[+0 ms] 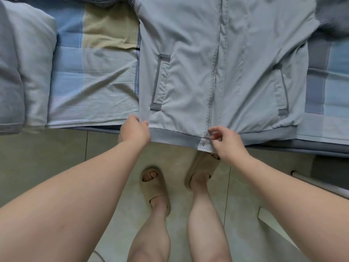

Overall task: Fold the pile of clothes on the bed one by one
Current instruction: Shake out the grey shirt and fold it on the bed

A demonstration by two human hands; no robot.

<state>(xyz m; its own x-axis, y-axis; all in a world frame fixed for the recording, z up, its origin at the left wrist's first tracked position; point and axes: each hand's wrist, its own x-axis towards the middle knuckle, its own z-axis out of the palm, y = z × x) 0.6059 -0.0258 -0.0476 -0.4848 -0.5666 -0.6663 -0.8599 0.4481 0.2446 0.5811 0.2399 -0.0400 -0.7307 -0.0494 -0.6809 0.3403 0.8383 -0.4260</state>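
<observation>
Two hands hold the grey zip-up jacket (217, 63) on the bed (90, 87): left hand (135, 129) pinches the hem corner; right hand (227, 140) apparently pinches the zip base.

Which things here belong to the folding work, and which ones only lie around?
Job: zip jacket; left hand pinching its hem; right hand pinching beside the zipper's bottom.
Just around: folded quilt; checked bedsheet; beige slippers.

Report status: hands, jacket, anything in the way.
Left hand pinching jacket hem corner. Right hand pinching hem by zipper. Jacket flat on bed, unfolded. Nothing blocking.
</observation>
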